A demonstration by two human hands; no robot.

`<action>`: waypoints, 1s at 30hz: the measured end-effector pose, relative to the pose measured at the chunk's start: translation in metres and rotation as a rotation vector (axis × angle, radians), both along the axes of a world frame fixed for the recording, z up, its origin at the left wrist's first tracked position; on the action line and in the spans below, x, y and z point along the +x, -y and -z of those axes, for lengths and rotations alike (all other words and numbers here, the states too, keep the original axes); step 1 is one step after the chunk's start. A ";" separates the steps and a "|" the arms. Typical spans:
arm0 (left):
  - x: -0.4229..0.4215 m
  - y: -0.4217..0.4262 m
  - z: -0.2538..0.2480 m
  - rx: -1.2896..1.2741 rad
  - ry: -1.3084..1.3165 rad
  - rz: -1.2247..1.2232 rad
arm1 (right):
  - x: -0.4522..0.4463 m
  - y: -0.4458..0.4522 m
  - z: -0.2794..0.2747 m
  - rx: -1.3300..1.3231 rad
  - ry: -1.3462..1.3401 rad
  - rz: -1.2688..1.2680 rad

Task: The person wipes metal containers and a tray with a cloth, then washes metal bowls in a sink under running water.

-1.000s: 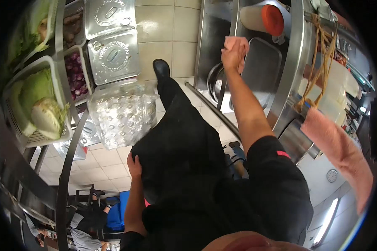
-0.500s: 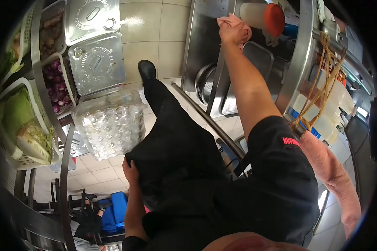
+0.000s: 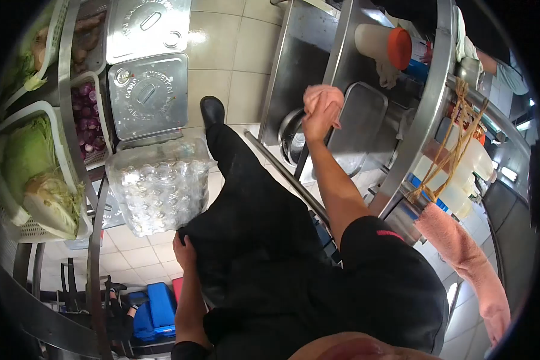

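Observation:
My right hand [image 3: 319, 123] is wrapped round a bunched pink cloth [image 3: 324, 96], at the edge of a steel shelf [image 3: 340, 45]. A dark tray [image 3: 359, 123] lies beside it, and a round metal pan [image 3: 289, 135] sits just below on the other side. Farther up stands a whitish container with an orange lid [image 3: 400, 48]. My left hand [image 3: 185, 251] is low on the left, its fingers closed at the drawn-out edge of my black apron [image 3: 246, 210]; part of the grip is hidden. Close by that hand is a plastic-wrapped pack of clear containers [image 3: 159, 186].
On the left rack are a basket of cabbage [image 3: 45, 198], a crate of red onions [image 3: 89, 120] and lidded steel pans [image 3: 148, 96]. A metal rail [image 3: 282, 168] runs beside my legs. String [image 3: 456, 144] and a pink towel [image 3: 462, 258] hang at right. A person's legs [image 3: 117, 300] show at lower left.
My right hand has drawn back toward me with the pink cloth, away from the orange-lidded container. My left hand stays at the apron's edge. The whole view has shifted slightly.

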State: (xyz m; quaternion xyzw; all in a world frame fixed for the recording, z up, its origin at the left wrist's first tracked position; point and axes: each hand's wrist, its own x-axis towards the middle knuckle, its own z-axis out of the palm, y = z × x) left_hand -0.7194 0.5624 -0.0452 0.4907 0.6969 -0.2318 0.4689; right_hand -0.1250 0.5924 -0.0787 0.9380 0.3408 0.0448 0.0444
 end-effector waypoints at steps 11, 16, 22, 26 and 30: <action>0.015 -0.016 -0.002 -0.048 -0.095 0.041 | 0.183 -0.136 0.020 -0.094 0.167 -0.553; 0.016 -0.010 0.001 -0.020 -0.128 0.044 | 0.224 -0.214 0.013 -0.157 0.288 -0.433; 0.016 -0.010 0.004 0.012 -0.135 0.100 | 0.240 -0.238 0.004 -0.245 0.221 -0.448; 0.006 -0.005 0.010 -0.006 -0.113 0.091 | 0.226 -0.166 0.027 -0.023 0.291 -0.764; 0.006 -0.006 0.007 -0.003 -0.139 0.080 | 0.071 -0.047 0.000 0.025 0.083 -0.531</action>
